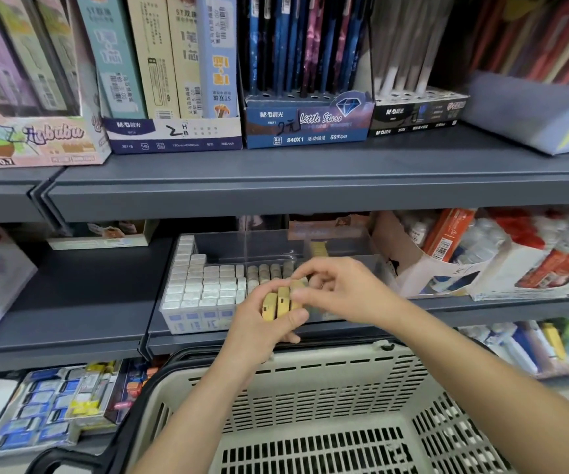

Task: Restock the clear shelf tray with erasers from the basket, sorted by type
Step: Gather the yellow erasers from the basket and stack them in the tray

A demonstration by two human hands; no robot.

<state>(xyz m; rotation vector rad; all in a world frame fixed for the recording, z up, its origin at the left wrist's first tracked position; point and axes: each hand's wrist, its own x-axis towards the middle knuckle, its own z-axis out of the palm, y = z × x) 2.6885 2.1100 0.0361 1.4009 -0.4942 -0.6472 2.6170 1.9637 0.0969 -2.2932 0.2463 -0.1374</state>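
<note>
Yellow erasers (280, 302) in my hands, in front of the clear tray (221, 249).
My left hand (259, 328) grips the small stack; my right hand (342, 292) pinches its top, above the basket (310, 381).

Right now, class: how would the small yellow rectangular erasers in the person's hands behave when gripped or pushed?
The small yellow rectangular erasers look flat-sided, so probably won't roll. The left hand holds several at once: likely light. The right hand pinches one; loose, they may slide apart.

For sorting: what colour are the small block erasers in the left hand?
Small block erasers: mustard yellow, head view.
</note>
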